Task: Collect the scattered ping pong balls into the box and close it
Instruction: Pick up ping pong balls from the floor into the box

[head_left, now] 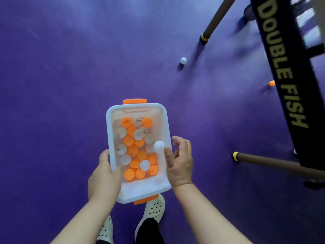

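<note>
Almost full, two balls left

Left hand (103, 175) grips the box (163, 124) wall. Right hand (179, 162) is loose-fingered, a white ball (159, 146) dropping in. Next, I judge: fetch the white ball on the floor (183, 60) and orange ball (271, 83), far right.

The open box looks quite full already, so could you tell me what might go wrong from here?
The white ball just off the open right hand sits at the box rim and could bounce out. The left hand alone holds the lidless box; tilting may spill balls. The orange ball by the table frame is easily missed.
</note>
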Demonstrator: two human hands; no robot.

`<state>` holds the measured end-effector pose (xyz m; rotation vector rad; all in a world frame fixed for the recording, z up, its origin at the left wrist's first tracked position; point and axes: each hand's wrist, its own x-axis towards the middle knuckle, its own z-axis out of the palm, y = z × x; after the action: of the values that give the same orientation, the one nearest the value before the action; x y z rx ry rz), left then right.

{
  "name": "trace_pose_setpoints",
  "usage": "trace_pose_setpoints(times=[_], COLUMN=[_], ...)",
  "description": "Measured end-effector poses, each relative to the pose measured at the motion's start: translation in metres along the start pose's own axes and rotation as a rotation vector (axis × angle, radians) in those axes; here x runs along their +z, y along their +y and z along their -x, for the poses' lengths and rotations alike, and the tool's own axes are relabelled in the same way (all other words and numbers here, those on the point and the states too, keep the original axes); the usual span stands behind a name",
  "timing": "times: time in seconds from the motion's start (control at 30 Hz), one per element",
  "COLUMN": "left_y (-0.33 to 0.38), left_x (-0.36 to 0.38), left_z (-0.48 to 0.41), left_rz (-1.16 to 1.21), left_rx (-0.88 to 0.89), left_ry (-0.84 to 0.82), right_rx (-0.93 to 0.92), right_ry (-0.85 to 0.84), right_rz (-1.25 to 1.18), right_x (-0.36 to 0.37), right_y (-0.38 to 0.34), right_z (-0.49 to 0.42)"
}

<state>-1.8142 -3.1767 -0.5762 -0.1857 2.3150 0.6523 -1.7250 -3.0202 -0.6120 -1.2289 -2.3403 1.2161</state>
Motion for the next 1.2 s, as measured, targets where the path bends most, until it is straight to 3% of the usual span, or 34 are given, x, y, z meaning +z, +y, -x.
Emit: trace_pose_setpoints(times=[0.23, 0.43, 0.7, 0.9, 1.2], left_y=[0.076, 0.135, 0.21, 0.254, 0.287], left_x=[-0.064, -0.1, -0.145, -0.166, -0.114], left_z=[0.046, 0.019, -0.1, -0.189, -0.306], left_rz=[0.106, 0.171, 0.173, 0.119, 0.056], left_rx=[-0.012, -0.014, -0.011, -0.016, 0.048], left_ry=[0.05, 0.058, 0.015, 0.007, 0.021], right_rx=[0.147, 0.239, 0.377, 0.51, 0.519], right_ry=[0.149, 0.185, 0.207, 0.12, 0.069], right_rz=[-0.094, -0.056, 0.018, 0.076, 0.242], right_x=[-0.084, -0.106, -0.062, -0.012, 0.043], right_y=[-0.092, -0.124, -0.164, -0.171, -0.115], right_z=[-0.053, -0.111, -0.222, -0.299, -0.408])
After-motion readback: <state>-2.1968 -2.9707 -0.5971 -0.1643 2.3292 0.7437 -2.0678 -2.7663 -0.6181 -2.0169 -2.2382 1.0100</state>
